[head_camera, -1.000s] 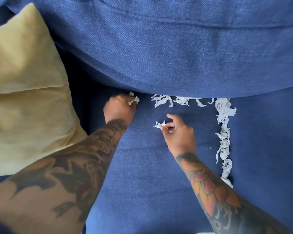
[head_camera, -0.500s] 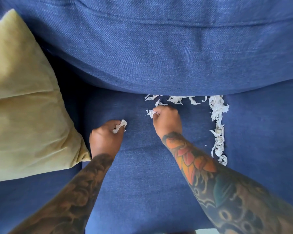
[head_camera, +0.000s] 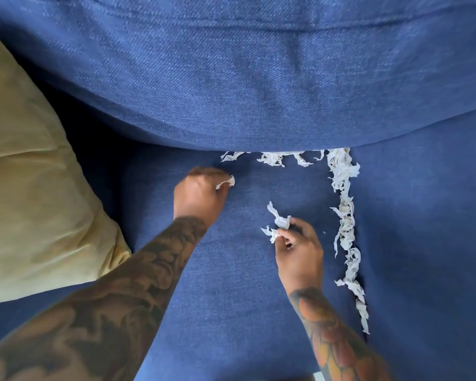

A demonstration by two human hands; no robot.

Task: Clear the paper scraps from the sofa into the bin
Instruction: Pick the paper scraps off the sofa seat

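- Head view: the paper scraps (head_camera: 344, 215) look thin, light and limp. They would likely tear or flutter away, so pinch them in small bunches. They lie along the back edge of the sofa (head_camera: 231, 298) seat and down the seam on its right.
- The left hand (head_camera: 201, 192) is clenched round a scrap near the back edge.
- The right hand (head_camera: 300, 254) pinches two crumpled scraps in its fingertips (head_camera: 282, 235), mid-seat.
- No bin shows.

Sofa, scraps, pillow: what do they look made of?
Sofa: woven blue fabric, matte, with a visible twill-like weave. Scraps: thin white paper, probably tissue, crinkled with torn edges. Pillow: soft yellow-green cloth, faint sheen, possibly velvet.
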